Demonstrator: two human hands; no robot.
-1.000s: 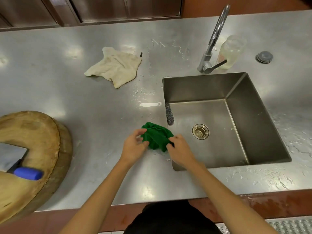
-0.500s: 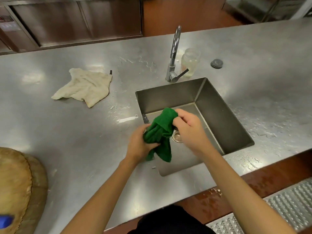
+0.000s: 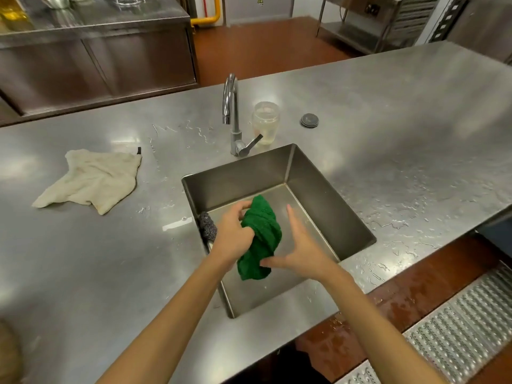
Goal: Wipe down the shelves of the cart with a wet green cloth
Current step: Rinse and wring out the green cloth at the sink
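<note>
Over the sink (image 3: 238, 176), our left hand (image 3: 230, 236) grips the bunched cloth (image 3: 263, 239), its end hanging down. Our right hand (image 3: 302, 250) is spread flat beside it, thumb at the cloth's lower end. A rag (image 3: 94, 181) lies on the worktop (image 3: 110, 259), left of the tap (image 3: 232, 112).

The left grip (image 3: 232, 234) covers part of the green cloth (image 3: 263, 239), and its fingertips are lost in the folds. It also hides the near part of the steel scrubber (image 3: 206, 225) leaning on the sink wall (image 3: 235, 187). Whether the thumb of the right grip (image 3: 302, 245) touches the cloth's lower end cannot be told. The tap handle (image 3: 252, 144) crosses the jar (image 3: 265, 120), whose contents are blurred. The surface (image 3: 97, 259) runs out of view left and right. A brown rounded thing (image 3: 7, 353) at the lower left is cut off, and the wall sign (image 3: 260, 0) is too small to read
</note>
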